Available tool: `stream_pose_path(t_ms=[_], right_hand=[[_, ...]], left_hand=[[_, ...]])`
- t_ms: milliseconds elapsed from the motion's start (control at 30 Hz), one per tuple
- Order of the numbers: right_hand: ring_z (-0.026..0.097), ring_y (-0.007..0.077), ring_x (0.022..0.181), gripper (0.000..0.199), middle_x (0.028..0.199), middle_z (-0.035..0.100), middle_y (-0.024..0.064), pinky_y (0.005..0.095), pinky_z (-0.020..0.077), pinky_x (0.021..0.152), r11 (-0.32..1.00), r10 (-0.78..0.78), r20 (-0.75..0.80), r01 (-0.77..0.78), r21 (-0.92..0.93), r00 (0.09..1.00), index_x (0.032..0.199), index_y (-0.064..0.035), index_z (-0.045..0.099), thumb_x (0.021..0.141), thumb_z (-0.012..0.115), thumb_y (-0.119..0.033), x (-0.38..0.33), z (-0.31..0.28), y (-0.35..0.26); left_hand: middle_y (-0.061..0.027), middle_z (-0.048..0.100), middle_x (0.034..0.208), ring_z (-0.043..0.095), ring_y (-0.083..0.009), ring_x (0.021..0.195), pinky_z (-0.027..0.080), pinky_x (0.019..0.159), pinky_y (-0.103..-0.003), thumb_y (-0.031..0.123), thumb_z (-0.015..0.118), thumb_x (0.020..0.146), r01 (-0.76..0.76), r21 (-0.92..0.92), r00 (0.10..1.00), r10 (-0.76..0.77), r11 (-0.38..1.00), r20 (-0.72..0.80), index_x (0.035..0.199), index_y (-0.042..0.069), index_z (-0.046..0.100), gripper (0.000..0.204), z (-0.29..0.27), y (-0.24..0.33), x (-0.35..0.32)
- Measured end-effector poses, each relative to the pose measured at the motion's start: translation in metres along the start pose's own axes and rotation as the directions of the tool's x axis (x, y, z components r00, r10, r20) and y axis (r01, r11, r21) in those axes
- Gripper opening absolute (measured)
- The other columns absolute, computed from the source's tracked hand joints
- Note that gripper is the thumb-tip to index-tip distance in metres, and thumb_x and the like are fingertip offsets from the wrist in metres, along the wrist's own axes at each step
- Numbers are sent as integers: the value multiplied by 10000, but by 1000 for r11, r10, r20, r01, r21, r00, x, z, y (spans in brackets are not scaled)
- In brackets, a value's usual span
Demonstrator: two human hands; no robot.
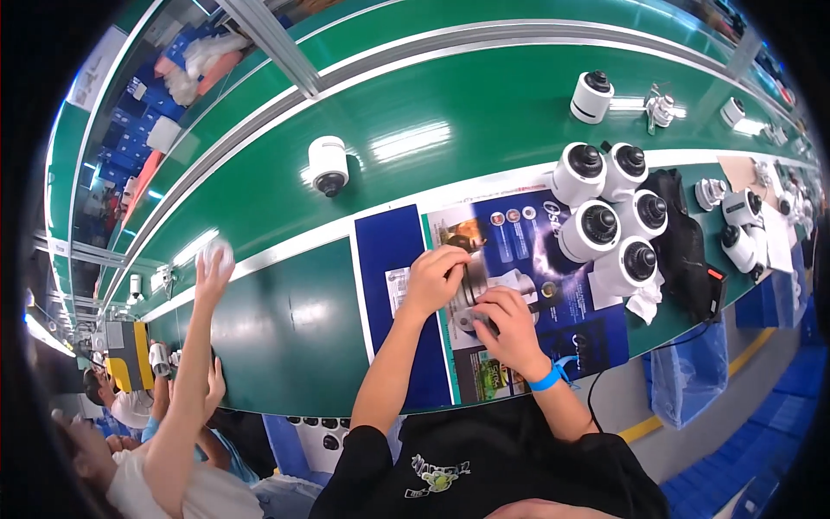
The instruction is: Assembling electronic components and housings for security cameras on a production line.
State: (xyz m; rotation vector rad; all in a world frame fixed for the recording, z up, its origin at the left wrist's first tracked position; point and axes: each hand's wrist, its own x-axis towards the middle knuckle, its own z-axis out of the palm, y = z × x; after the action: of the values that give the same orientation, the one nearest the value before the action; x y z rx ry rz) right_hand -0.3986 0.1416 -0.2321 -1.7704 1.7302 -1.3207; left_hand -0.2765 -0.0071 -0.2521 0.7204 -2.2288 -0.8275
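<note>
Hands both clamp one round grey metal camera housing (pixel 471 298) on the printed blue mat (pixel 596 342) near the bench's front edge: left hand (pixel 435 278) gripping its top, right hand (pixel 506 324) pinching underneath. I'd keep it braced flat, clear of the white dome cameras (pixel 605 212).

Left hand (pixel 435 278) and right hand (pixel 508 324) gripping a grey camera body (pixel 474 294) at centre, white dome cameras (pixel 605 208) clustered at two o'clock, lone dome camera (pixel 328 164) at eleven o'clock on green belt (pixel 450 95)

Both hands (pixel 471 298) hide most of the grey part (pixel 471 303) between them.
</note>
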Motion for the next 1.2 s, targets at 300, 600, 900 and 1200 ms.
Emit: stream_pose_path(t_ms=[300, 600, 900, 1200], right_hand=[[546, 314, 1045, 244, 1015, 589, 101, 416, 448, 908, 1000, -10, 20, 10, -11, 1000, 915, -37, 620, 691, 715, -33, -1, 6, -3], [547, 313, 1046, 223, 1013, 580, 101, 407, 453, 894, 999, -12, 1, 12, -34, 1000, 901, -54, 608, 701, 706, -67, -2, 8, -1], [546, 295, 1051, 215, 1016, 567, 99, 382, 463, 891, 998, -50, -45, 49, -31, 998, 881, -45, 609, 690, 706, -59, -5, 8, 3], [541, 280, 1061, 245, 1028, 558, 80, 386, 463, 907, 998, -56, -85, 53, -28, 995, 903, -65, 603, 682, 707, -60, -11, 10, 12]], left_hand=[[-78, 690, 904, 669, -252, 822, 498, 698, -335, -15, 601, 773, -19, 8, 1000, 19, 1000, -5, 841, 41, 669, 111, -7, -4, -5], [-81, 678, 887, 669, -265, 809, 523, 703, -351, -16, 603, 742, -79, -10, 996, 79, 997, -38, 823, 45, 655, 114, -2, -8, -1], [-123, 678, 894, 667, -247, 841, 513, 767, -306, -83, 575, 782, -27, -16, 999, 28, 999, 24, 840, -11, 654, 121, -5, 0, 2], [-56, 684, 898, 594, -108, 642, 456, 540, -229, 25, 639, 823, 18, -49, 999, -16, 999, 45, 971, 27, 667, 151, -3, 6, 44]])
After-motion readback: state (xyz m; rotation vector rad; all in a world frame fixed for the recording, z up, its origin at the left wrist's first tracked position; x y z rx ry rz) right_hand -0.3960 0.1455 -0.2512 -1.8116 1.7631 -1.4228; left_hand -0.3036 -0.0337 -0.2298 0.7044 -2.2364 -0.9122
